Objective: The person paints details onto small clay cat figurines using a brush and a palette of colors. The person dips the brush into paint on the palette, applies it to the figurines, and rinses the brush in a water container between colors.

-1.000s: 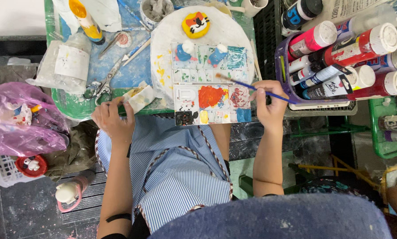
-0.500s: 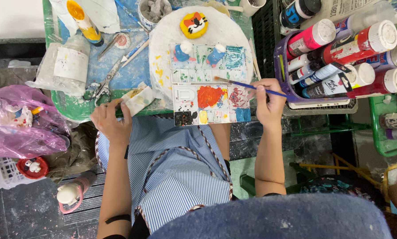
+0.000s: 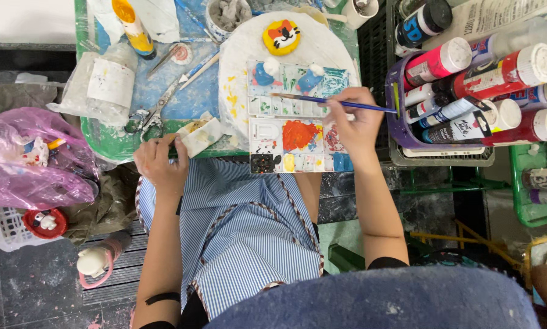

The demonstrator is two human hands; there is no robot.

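Note:
My right hand [image 3: 354, 125] grips a thin blue-handled paintbrush [image 3: 328, 102]. Its tip rests over the upper wells of a white paint palette [image 3: 293, 143] smeared with orange, blue and yellow. Two small blue figures [image 3: 264, 73] stand on the palette's far edge. A round yellow and orange painted piece [image 3: 281, 36] lies beyond them on a white board [image 3: 237, 73]. My left hand [image 3: 159, 163] sits at the green table's edge [image 3: 112, 146], fingers on a paint-stained cloth [image 3: 201, 135].
A purple basket [image 3: 401, 131] of paint bottles [image 3: 499, 76] stands at the right. Scissors [image 3: 151, 113], a yellow-capped bottle [image 3: 133, 27] and a plastic-wrapped jar [image 3: 106, 85] lie at the left. A purple plastic bag [image 3: 32, 158] sits on the floor.
My right hand has moved the brush up and to the left, from the palette's right edge to its upper wells. The left hand stays on the cloth.

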